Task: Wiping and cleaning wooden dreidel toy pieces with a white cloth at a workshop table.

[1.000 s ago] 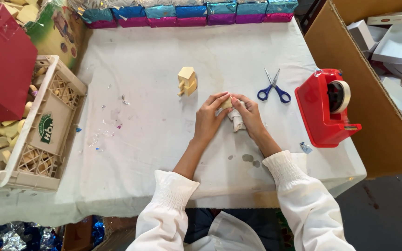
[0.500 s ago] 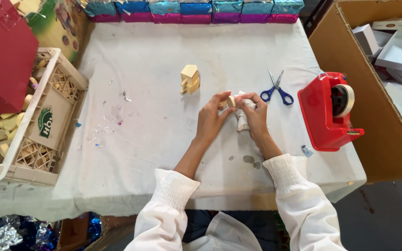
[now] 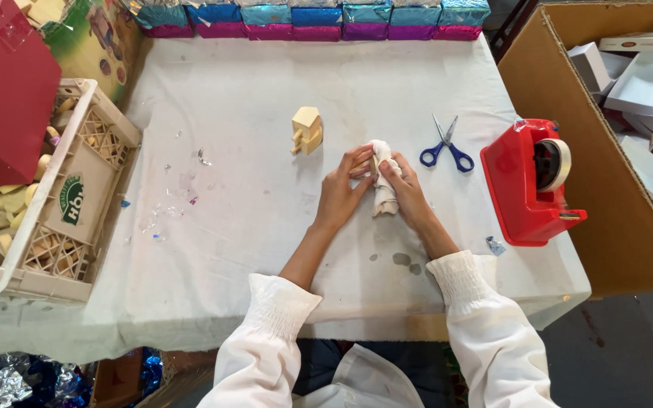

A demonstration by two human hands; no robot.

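Both my hands meet at the middle of the cloth-covered table [image 3: 251, 189]. My left hand [image 3: 344, 190] and my right hand [image 3: 406, 190] together grip a small pale wooden piece wrapped in a white cloth [image 3: 384, 198]; only a sliver of wood shows between my fingers. A small pale wooden toy [image 3: 307, 130] stands just beyond my left hand, apart from it.
Blue-handled scissors [image 3: 443, 149] lie right of my hands, a red tape dispenser [image 3: 532, 181] beyond them. A plastic crate [image 3: 54, 204] of wooden pieces sits at the left, a large cardboard box [image 3: 568, 143] of white boxes at the right. Shiny wrapped boxes [image 3: 319, 19] line the far edge.
My hands have stayed in the same spot on the table, working the white cloth around the wooden piece. The view has shifted slightly.
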